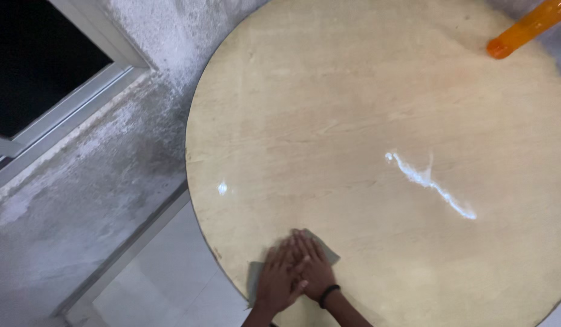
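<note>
From the head camera, we look straight down on a round, pale wood-grain tabletop (365, 91), its surface glossy enough to catch a bright streak of light to the right of centre. At the near edge, we press both hands flat on a grey cloth (256, 275) that lies on the tabletop just inside the rim. Our left hand (279, 283) lies with its fingers (280, 257) stretched out and close together, palm down on the cloth. Our right hand (314, 269), with a dark band (328, 295) at the wrist, lies just beside and partly over the left, its fingers likewise straight and together, clamped on nothing, simply pushing the cloth down. Corners of the cloth show to the left and right of the hands. At the far right edge of the tabletop, well apart from the hands, stands an orange tube-shaped thing (525, 29). Left of the tabletop lie a mottled grey floor (99, 181) and a white-framed dark opening (44, 66).
</note>
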